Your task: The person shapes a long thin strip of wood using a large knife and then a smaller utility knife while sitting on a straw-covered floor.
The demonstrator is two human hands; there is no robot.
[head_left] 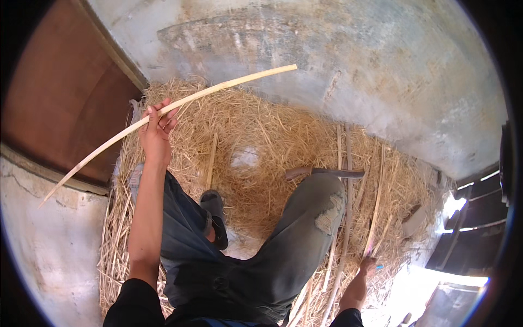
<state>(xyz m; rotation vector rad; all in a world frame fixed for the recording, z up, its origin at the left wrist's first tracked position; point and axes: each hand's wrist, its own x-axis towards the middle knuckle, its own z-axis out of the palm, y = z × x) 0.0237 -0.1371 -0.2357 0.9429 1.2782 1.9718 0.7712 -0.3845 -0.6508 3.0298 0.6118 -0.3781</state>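
Note:
My left hand (158,122) is closed on a long, pale wooden strip (218,87), thumb on one side and fingers behind. The strip is slightly bowed and slants from low on the left up to the right, above the straw. Down at the right, my right hand (369,266) is closed beside the near end of another thin pale stick (377,210). A small blue bit shows by its fingers, but what it grips I cannot make out. A machete (348,174) with a brown handle lies just beyond my right knee, partly hidden by it.
Loose straw (256,120) covers the floor around my legs. Several long sticks (347,218) lie along my right side. A stained wall (354,60) closes off the far side, and a brown panel (60,92) stands at the left. Strong light comes through gaps at the lower right.

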